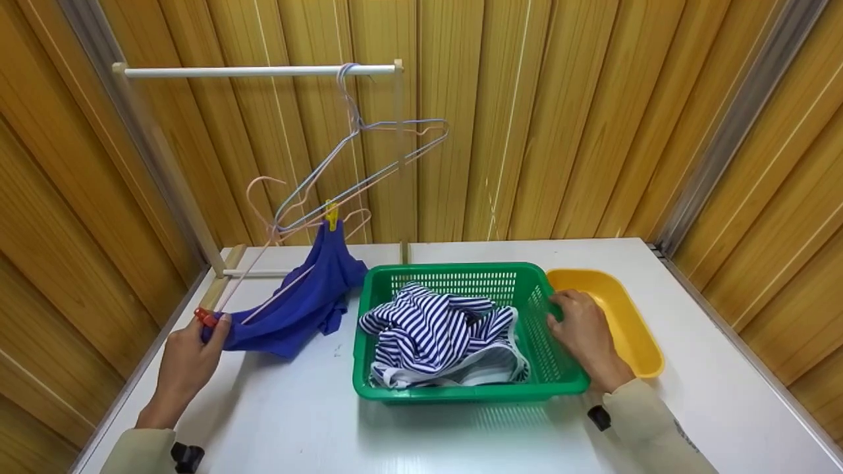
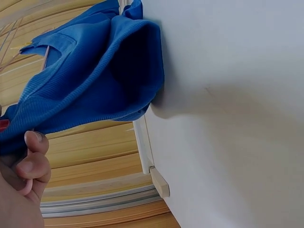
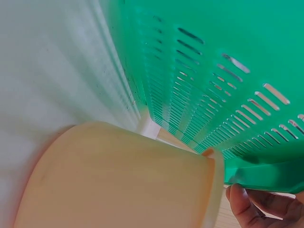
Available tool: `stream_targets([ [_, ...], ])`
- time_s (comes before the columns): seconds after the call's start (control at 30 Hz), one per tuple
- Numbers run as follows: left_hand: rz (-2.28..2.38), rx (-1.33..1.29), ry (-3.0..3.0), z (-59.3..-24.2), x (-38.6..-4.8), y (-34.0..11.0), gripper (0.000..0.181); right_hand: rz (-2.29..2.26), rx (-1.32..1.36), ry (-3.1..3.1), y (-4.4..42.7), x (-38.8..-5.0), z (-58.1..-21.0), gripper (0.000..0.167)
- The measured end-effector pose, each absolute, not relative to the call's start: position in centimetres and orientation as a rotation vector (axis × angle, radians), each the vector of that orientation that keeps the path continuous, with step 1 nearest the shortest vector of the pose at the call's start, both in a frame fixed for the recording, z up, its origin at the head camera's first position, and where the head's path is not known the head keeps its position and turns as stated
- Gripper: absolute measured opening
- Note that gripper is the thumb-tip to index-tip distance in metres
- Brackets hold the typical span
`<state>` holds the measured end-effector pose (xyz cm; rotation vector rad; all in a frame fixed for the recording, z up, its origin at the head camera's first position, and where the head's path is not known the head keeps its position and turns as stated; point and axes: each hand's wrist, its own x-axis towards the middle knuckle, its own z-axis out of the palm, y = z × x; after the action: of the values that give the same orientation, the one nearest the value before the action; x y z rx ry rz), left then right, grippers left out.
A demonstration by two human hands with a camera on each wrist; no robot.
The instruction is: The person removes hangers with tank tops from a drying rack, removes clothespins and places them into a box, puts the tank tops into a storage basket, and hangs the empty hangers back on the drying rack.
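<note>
At the left in the head view, the left hand [image 1: 188,362] pinches one end of a pink hanger [image 1: 263,253] together with a blue garment [image 1: 296,309], by a red clip [image 1: 205,317]. A yellow clip [image 1: 332,216] sits at the garment's other end. In the left wrist view the fingers curl round the pink wire under the blue cloth [image 2: 95,71]. The right hand [image 1: 586,329] grips the right rim of a green basket [image 1: 471,394], which holds a striped garment [image 1: 428,329]. The right wrist view shows its fingers curled at the rim of the green basket [image 3: 266,175].
A yellow tray [image 1: 642,329] stands right of the basket, partly behind the right hand. A rack with a white bar [image 1: 257,71] stands at the back left, and overlapping hangers [image 1: 355,131] hang from it. Wood-patterned walls [image 1: 560,118] enclose the white table [image 1: 290,421].
</note>
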<state>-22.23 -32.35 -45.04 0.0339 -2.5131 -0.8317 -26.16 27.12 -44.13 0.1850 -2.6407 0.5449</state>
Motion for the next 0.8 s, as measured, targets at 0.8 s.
stream_targets([
  [0.8,-0.819,0.047,-2.478,-46.1,-20.2,-32.8,0.029,0.536,0.205,-2.626,27.1,-26.2,-44.2,0.036],
])
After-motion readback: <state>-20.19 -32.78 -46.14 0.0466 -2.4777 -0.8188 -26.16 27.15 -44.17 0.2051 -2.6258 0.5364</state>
